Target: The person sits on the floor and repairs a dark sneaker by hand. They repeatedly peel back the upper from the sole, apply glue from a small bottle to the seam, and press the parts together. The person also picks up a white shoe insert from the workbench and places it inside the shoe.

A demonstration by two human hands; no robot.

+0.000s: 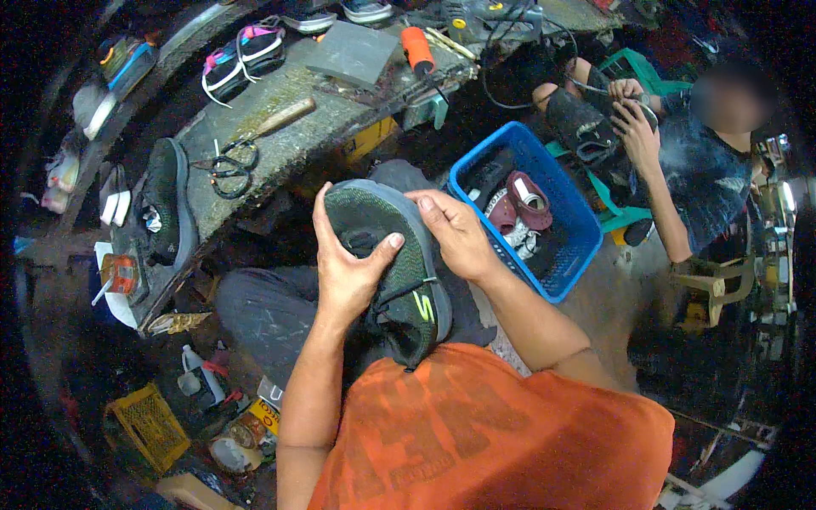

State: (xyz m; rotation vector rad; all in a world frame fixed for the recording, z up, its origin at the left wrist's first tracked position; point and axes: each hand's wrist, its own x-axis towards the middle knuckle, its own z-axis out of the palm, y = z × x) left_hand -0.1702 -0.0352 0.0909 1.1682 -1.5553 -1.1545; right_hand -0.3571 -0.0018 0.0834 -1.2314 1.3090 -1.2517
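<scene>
A dark green-black sneaker (399, 280) with a grey sole is held over my lap, its toe pointing away from me and its heel against my orange shirt. My left hand (350, 276) wraps round its left side, with the thumb pressed on the upper near the opening. On the other side, my right hand (455, 229) has its thumb and fingers at the sole edge near the toe. Its fingertips are partly hidden. A similar dark shoe (170, 204) rests at the left end of the workbench.
The worn workbench (289, 144) carries black-handled scissors (234, 166), a hammer (280, 117), a grey plate (353, 55) and an orange-handled tool (417, 51). Right of my knees stands a blue basket (557, 293) with maroon shoes (518, 204). A seated co-worker (705, 178) handles something at far right. A yellow crate (149, 429) lies lower left.
</scene>
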